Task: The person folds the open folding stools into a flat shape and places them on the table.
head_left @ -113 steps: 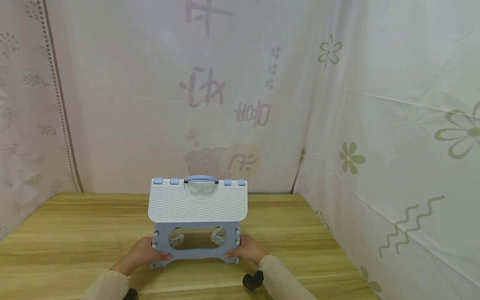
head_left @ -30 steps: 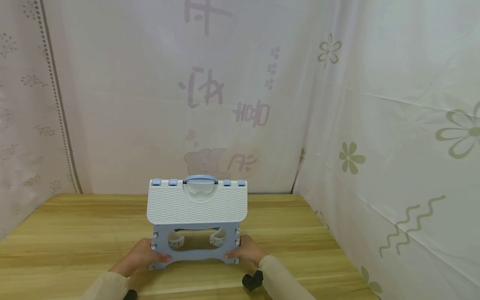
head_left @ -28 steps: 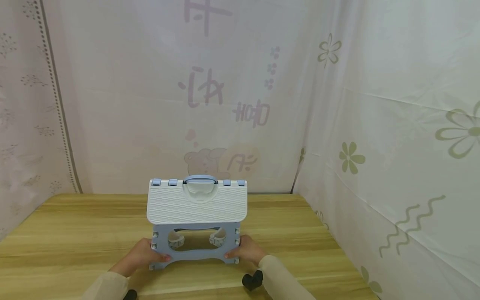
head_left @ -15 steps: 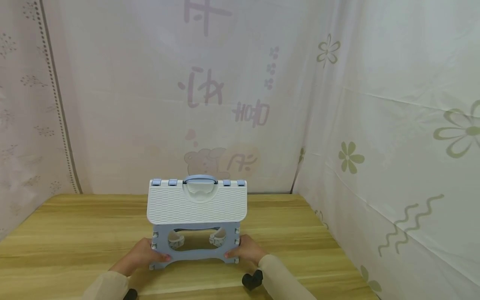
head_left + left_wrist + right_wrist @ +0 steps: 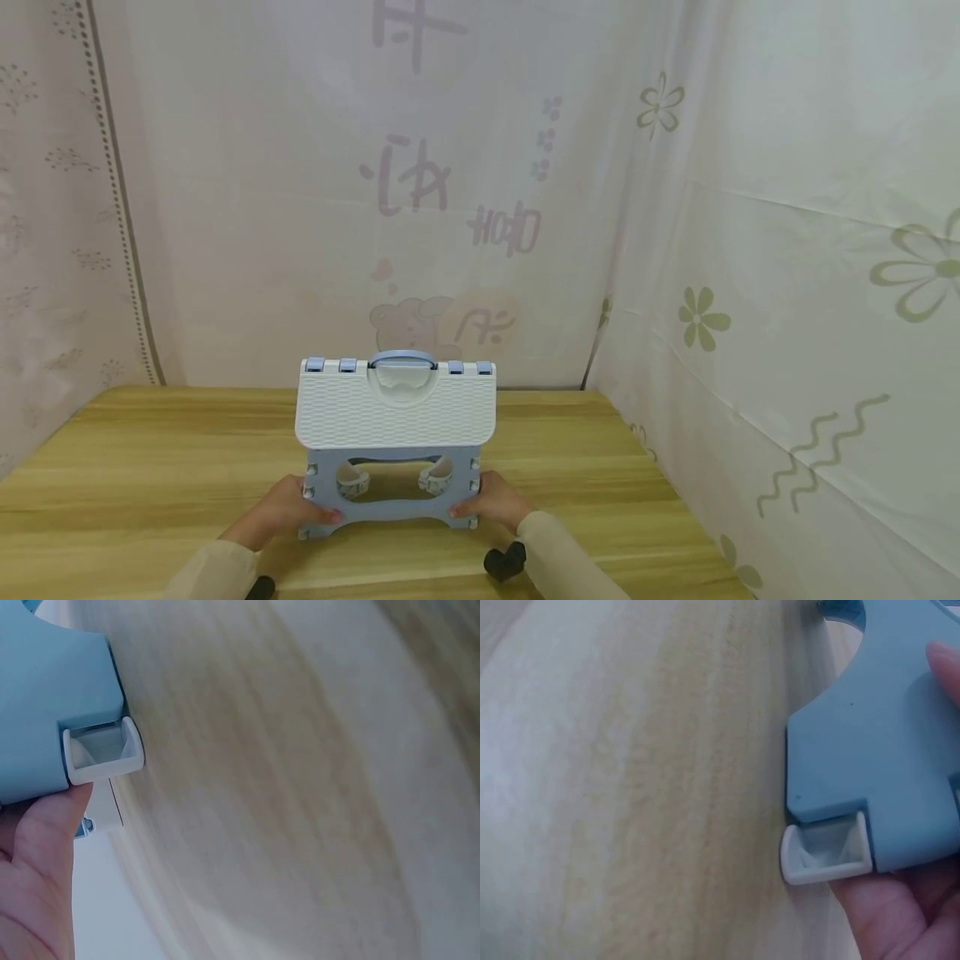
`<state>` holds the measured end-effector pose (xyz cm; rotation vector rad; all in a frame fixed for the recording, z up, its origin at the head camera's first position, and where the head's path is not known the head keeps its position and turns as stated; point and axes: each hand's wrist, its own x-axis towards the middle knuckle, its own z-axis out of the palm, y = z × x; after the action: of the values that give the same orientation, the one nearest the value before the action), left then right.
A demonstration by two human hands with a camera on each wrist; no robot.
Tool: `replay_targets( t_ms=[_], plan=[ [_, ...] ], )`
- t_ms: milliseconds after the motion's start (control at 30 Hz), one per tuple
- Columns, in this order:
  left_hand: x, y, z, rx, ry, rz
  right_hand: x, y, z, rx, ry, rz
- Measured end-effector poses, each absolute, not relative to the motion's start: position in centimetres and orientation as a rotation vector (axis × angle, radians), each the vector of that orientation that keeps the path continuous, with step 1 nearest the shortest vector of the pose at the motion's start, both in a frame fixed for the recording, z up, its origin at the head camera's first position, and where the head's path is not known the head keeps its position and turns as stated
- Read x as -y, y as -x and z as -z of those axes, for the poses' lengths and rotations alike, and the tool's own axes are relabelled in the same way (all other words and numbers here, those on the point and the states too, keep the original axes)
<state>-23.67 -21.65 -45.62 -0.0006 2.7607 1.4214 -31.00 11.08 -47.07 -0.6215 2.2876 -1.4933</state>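
A folding step stool (image 5: pixel 393 421) with a white woven-pattern top and blue-grey legs stands on the wooden table in the head view. Its blue carry handle (image 5: pixel 402 358) sits along the far edge of the top. My left hand (image 5: pixel 285 508) grips the lower left side of the front leg panel, thumb across its front face. On the opposite side my right hand (image 5: pixel 498 500) holds the same panel in mirror fashion. Both wrist views show the blue leg (image 5: pixel 52 705) with a white foot cap at its corner, fingers curled behind it. The fingers behind the panel are mostly hidden in the head view.
The wood-grain table (image 5: pixel 187 442) reaches back to a hanging pale curtain (image 5: pixel 262 208) with printed characters and a bear. Another curtain (image 5: pixel 787 333) with flowers runs along the right side. A black wrist-worn piece (image 5: pixel 505 562) sits by the right sleeve.
Compared with the oldest frame, the stool's top is tilted very slightly differently, its front edge a little lower. Both hands keep their places on the leg panel; the view shifts slightly.
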Motion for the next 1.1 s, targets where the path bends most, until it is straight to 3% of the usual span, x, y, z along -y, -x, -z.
replay_targets(
  t_ms=[1100],
  plan=[
    [21.75, 23.56, 45.77, -2.767, -0.052, -1.440, -11.24, 31.10, 46.95, -2.256, 0.643, 1.502]
  ],
)
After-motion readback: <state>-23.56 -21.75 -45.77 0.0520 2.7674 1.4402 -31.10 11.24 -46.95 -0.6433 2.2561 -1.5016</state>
